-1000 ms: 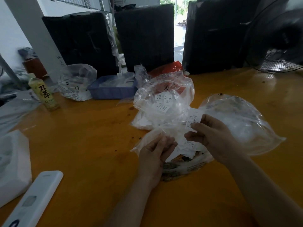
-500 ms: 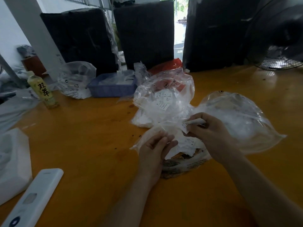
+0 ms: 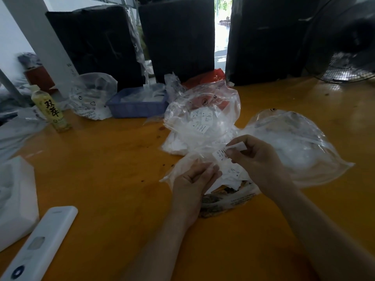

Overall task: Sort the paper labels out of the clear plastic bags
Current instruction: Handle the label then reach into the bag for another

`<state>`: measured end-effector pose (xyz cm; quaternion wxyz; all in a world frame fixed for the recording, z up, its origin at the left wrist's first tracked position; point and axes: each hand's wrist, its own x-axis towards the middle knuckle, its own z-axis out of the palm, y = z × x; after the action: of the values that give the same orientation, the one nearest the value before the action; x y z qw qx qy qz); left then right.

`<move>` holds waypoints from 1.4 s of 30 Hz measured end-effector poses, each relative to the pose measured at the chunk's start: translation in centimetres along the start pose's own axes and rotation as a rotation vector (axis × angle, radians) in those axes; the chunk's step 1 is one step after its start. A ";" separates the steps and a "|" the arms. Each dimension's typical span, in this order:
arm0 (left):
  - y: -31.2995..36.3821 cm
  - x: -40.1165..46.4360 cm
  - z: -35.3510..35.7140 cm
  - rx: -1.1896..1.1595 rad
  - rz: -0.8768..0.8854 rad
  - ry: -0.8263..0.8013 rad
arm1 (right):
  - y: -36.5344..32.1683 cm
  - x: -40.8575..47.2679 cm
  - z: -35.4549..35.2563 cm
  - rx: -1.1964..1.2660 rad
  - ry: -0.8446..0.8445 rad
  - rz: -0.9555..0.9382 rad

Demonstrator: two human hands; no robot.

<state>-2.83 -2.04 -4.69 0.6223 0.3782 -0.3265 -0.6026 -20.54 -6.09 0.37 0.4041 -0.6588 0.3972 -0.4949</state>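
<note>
Centre of frame: right hand (image 3: 261,159) pinches a paper label (image 3: 223,154); left hand (image 3: 192,179) pinches the clear plastic bag (image 3: 182,167) on the orange table (image 3: 101,169).

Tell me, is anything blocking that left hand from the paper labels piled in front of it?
Yes: the left hand pinches the clear plastic bag, whose film seems to lie between its fingers and the paper labels.

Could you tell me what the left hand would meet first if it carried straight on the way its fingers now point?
Probably the paper label pinched by the right hand, just beyond the left hand fingertips; depth is unclear, so crumpled clear plastic bag film may come first.
</note>
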 end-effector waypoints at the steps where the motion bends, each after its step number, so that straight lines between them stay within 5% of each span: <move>1: 0.0 0.0 0.0 0.015 0.004 -0.008 | 0.0 0.0 0.1 -0.008 -0.001 -0.011; 24: -0.2 -0.3 -0.2 0.077 0.013 -0.044 | 0.8 0.3 0.3 -0.174 0.015 -0.052; 42: 0.0 -0.4 0.0 0.136 0.005 0.045 | 0.7 0.4 -0.6 -0.393 -0.123 -0.027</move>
<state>-2.87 -1.67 -4.63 0.6036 0.4323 -0.3537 -0.5689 -21.13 -6.75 -0.02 0.2848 -0.7593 0.4517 -0.3720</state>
